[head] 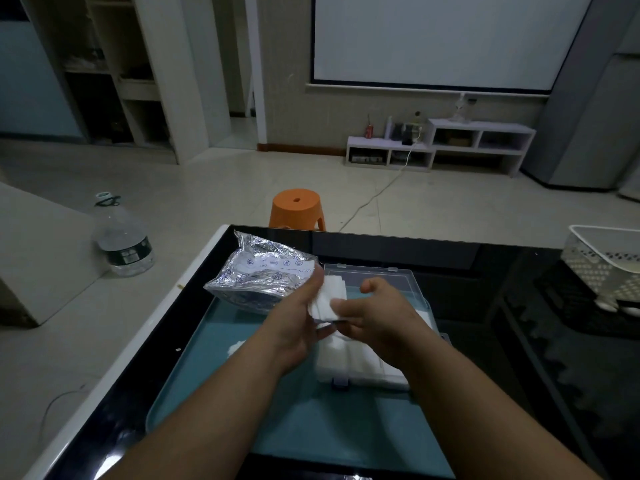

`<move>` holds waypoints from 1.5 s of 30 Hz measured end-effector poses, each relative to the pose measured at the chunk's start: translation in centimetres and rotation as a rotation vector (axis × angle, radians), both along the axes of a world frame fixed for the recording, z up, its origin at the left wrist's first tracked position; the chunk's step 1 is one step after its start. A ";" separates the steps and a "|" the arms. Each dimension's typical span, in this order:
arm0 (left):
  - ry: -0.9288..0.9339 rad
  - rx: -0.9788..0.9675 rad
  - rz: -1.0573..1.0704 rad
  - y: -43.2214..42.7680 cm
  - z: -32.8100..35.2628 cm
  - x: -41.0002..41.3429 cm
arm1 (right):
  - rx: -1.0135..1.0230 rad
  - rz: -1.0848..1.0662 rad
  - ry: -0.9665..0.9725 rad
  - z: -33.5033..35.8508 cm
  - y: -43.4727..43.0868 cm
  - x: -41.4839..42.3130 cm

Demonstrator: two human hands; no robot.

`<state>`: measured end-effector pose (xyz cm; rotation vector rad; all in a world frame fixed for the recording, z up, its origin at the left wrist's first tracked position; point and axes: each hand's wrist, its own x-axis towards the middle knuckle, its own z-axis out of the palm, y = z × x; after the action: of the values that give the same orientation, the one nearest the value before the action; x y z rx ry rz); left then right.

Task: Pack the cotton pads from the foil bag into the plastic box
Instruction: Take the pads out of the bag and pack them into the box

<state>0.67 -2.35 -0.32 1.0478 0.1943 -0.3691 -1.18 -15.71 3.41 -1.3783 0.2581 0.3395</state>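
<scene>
Left hand [298, 327] and right hand [377, 320] together grip a small stack of cotton pads [327, 296], held just above the open plastic box [341, 382]. The left's hold is blurred, so probable only. The box's near part already holds pads. The foil bag [256, 275], far left, looks bulky. I judge packing partway done.

Home living room: projector screen [446, 39], low shelves [440, 145].
</scene>
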 end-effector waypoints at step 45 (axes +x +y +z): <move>0.021 0.035 -0.064 -0.7 0.1 -0.1 | -0.933 0.381 -0.595 0.1 -1.3 0.2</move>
<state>0.58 -3.03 -0.27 1.0868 0.1866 -0.4357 -0.98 -16.98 3.51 -2.3826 -0.4072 0.0919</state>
